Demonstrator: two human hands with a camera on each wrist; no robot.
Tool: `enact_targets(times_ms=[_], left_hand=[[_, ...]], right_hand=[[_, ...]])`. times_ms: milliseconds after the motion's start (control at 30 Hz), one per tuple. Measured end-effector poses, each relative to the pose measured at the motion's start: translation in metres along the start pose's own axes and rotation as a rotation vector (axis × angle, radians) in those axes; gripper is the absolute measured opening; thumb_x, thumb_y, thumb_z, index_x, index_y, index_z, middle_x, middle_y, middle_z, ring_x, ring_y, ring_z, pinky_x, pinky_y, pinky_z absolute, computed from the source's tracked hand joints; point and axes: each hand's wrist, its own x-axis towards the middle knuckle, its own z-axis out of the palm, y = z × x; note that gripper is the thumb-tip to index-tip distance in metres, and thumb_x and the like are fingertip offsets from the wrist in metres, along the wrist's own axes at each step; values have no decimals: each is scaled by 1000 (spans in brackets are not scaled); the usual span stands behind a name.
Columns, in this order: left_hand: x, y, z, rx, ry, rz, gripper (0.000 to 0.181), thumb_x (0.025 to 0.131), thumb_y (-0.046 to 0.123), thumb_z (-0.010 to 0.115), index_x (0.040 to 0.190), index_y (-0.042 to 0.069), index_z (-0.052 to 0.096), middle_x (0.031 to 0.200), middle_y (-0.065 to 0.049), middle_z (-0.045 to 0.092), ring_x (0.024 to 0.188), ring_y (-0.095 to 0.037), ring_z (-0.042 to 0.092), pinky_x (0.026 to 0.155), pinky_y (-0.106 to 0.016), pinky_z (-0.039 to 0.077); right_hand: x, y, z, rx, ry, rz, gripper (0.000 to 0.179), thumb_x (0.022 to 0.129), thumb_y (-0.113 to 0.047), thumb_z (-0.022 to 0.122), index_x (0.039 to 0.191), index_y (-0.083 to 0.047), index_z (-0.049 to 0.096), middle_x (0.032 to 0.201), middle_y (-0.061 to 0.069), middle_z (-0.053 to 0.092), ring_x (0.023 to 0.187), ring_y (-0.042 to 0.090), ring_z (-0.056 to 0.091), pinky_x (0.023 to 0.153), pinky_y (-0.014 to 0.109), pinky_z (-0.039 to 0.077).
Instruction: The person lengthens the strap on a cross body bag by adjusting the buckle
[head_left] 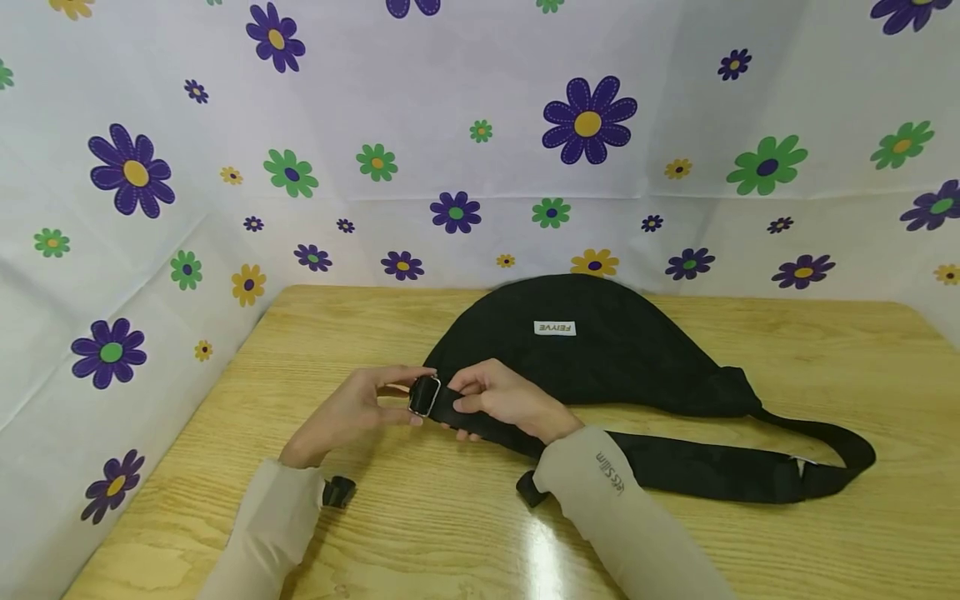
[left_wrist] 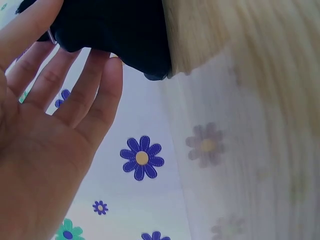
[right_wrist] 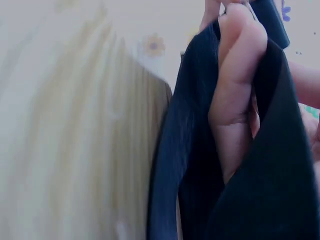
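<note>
A black waist bag (head_left: 600,367) with a small white label (head_left: 555,328), its lettering upside down, lies on the wooden table. At the bag's left end, my left hand (head_left: 352,412) pinches a metal strap slider (head_left: 425,396) between thumb and fingers. Just right of it, my right hand (head_left: 510,400) grips the wide black strap (head_left: 705,467), thumb on top. In the right wrist view, a finger (right_wrist: 235,85) passes between two layers of the strap (right_wrist: 270,175). The left wrist view has the bag's dark fabric (left_wrist: 115,30) beyond my left fingers.
The strap loops around the right side, with another metal slider (head_left: 804,460) on it. A floral cloth (head_left: 480,150) hangs behind the wooden table (head_left: 420,533) and along its left side. Small black devices (head_left: 339,492) sit at both sleeve cuffs.
</note>
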Motion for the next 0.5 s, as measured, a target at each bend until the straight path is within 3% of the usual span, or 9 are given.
enact_targets(times_ms=[267,500], left_hand=[[2,3,3,18,-18,25,53,84,-5,79,134,-4,62,128,-18,66,115,-36,63,96,-53,52],[-1,3,-1,28,-1,-1,55,84,-5,79,136,-4,61,132,-19,64,114,-36,63,98,-55,50]], right_hand=[[2,-3,5,-13,11,-12,16,99,9,54,111,13,63,95,18,73,68,18,70,65,30,57],[-1,-5,-9,-37,-123,-12,22,98,10,51,115,14,63,96,16,73,73,23,72,70,33,56]])
